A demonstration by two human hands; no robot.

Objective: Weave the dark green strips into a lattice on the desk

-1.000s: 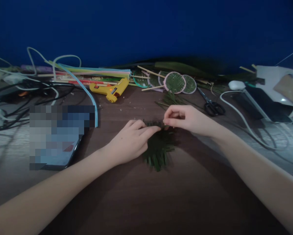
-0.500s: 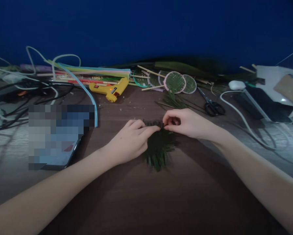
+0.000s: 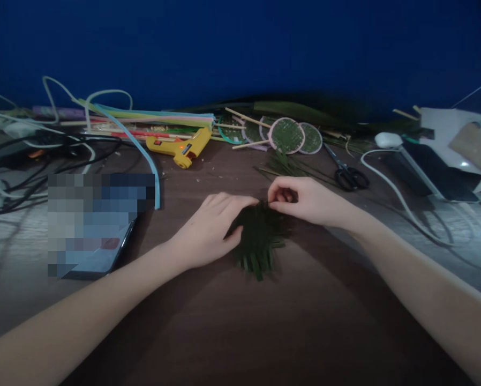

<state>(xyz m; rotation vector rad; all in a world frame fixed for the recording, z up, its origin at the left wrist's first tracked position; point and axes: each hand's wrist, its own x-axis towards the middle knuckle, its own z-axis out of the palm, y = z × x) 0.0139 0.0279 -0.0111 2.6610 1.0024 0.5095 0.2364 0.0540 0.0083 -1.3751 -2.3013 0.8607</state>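
Left hand (image 3: 208, 230): open, palm down, thumb spread from the fingers, fingertips on the woven green leaf mat (image 3: 258, 238) at its far side, thumb over its left side. Right hand (image 3: 305, 201): thumb and index tips closed in a pinch on the mat's far edge, other fingers curled in; the exact strip pinched is too dark to tell. The mat lies flat mid-desk, between the hands, loose strip ends fringing its near and right sides. The bare brown desk (image 3: 244, 332) runs from there to the near edge.

Just beyond the right hand: loose leaf strips (image 3: 283, 163). Right of those, black-handled scissors (image 3: 345, 176), blades toward the far edge. Left of the left hand, a flat-screened device (image 3: 98, 262), partly pixelated, on the desk's left side; a light blue strip (image 3: 148, 158) curves down by its far right corner.

Toward the far edge: yellow glue gun (image 3: 186, 151) on its side, then round leaf fans (image 3: 287, 135) on sticks, overlapping, front one pink-rimmed. Pastel strips (image 3: 176, 117) in a bundle behind the gun. Far left corner: tangled cables (image 3: 91, 153). Far right corner: white earbud case (image 3: 388, 140) beside a dark phone (image 3: 441, 171). Blue wall (image 3: 240, 48) behind the far edge.
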